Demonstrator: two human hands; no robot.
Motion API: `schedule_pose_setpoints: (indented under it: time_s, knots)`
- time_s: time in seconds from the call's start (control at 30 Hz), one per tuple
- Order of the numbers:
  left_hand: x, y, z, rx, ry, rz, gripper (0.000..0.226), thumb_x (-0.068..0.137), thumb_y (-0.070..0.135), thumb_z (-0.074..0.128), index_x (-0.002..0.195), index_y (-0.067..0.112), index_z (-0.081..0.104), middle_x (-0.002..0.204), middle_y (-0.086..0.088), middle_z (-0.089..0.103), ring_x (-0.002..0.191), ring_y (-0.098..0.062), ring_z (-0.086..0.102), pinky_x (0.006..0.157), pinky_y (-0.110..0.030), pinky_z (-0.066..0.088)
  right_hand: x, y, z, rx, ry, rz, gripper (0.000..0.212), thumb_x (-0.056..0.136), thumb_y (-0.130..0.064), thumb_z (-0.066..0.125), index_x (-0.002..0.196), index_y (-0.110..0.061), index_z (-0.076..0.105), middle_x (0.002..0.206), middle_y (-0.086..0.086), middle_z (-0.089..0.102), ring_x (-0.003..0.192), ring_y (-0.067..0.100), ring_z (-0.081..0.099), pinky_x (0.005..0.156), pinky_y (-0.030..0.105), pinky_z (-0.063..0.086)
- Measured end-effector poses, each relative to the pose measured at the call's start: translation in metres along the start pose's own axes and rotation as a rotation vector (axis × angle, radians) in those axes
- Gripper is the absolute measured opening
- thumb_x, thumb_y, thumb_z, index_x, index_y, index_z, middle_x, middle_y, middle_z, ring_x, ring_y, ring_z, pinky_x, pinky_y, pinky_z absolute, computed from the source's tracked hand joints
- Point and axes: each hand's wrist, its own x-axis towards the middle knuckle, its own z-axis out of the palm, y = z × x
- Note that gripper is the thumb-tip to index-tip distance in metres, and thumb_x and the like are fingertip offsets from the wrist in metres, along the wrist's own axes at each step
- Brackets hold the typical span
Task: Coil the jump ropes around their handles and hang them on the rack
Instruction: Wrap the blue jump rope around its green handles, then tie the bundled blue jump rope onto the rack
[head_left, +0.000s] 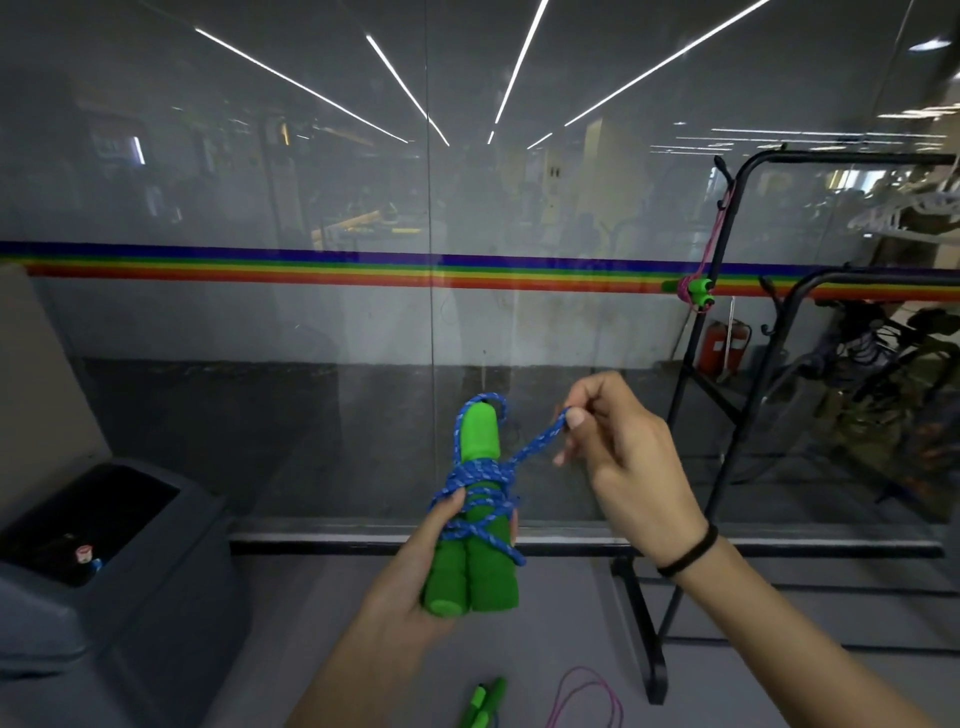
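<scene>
- Gripped in the left hand (410, 577), just below centre at 6 o'clock, are two green handles (470, 571), held side by side and upright, fingers curled round them.
- Blue rope (480, 478) is seen wound in loose crossing turns round the middle of the pair, with one loop draped over the top of a handle.
- A tail of that rope is pinched between thumb and fingers of the right hand (623, 457), drawn up and out toward 2 o'clock from the bundle.
- The rack (852, 157) is found at 3 o'clock, well apart from the hands; a pink rope with green handles (696, 287) is already hung from its near post.
- Another rope (485, 704), with a pink cord, is left on the floor at the bottom edge, 6 o'clock. A dark bin (104, 571) is noted at 8 o'clock.
- Judged stage: the coil looks nearly wound, but not yet tied off or hung.
- Risks, as judged:
- the turns look slack and uneven, so they could be slid off the foam if tension on the tail is dropped;
- the top loop could be popped off the handle by a sideways pull;
- the handles could be splayed apart if the left grip is eased;
- the floor rope could be trodden on during the walk to the rack.
</scene>
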Motion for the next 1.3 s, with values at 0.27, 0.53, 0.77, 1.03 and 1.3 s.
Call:
schedule_pose_setpoints:
  time_s: [0.27,0.53,0.77,1.03,1.3]
  knots:
    - [0.005,-0.019,-0.022,-0.123,-0.079,-0.027,0.030,0.077,0.018,0.054,0.092,-0.003,0.071,0.093,-0.023,0.069,0.075,-0.035,0.070,0.077,-0.044,0.055,0.000,-0.006,0.011,0.094,-0.099,0.019,0.004,0.089,-0.023,0.046,0.086,-0.021,0.050,0.078,0.006,0.062,0.073,0.027,0.058,0.071,0.051,0.048]
    - [0.020,-0.040,-0.042,0.198,0.046,-0.263,0.079,0.060,0.048,0.065,0.120,-0.003,0.059,0.120,-0.025,0.056,0.097,-0.036,0.059,0.079,-0.038,0.051,-0.001,0.007,0.028,0.021,-0.178,0.102,0.008,0.089,-0.007,0.053,0.085,-0.014,0.055,0.069,-0.005,0.057,0.062,0.011,0.055,0.065,0.036,0.049]
    - [0.051,-0.057,-0.040,0.483,0.208,-0.168,0.026,0.078,0.024,0.063,0.099,0.008,0.066,0.090,-0.012,0.070,0.085,-0.025,0.063,0.076,-0.036,0.050,0.005,0.037,0.010,0.006,-0.277,0.163,0.011,0.088,-0.008,0.056,0.084,-0.018,0.062,0.068,-0.004,0.063,0.066,0.013,0.064,0.071,0.038,0.055]
    - [0.119,-0.048,0.017,0.894,0.232,0.450,0.040,0.078,-0.008,0.064,0.106,0.017,0.052,0.092,0.010,0.058,0.073,0.011,0.059,0.059,-0.002,0.043,0.036,0.107,-0.013,0.053,-0.300,0.195,0.009,0.084,-0.012,0.063,0.081,-0.020,0.066,0.067,-0.011,0.061,0.065,0.004,0.059,0.064,0.016,0.048]
    - [0.199,-0.042,0.086,1.015,-0.025,0.635,0.027,0.079,-0.004,0.064,0.080,0.024,0.066,0.080,0.005,0.070,0.075,0.002,0.065,0.070,-0.009,0.047,0.090,0.185,-0.032,0.108,-0.239,0.213,0.013,0.083,-0.003,0.062,0.084,-0.015,0.067,0.072,-0.005,0.065,0.069,0.019,0.063,0.071,0.034,0.052]
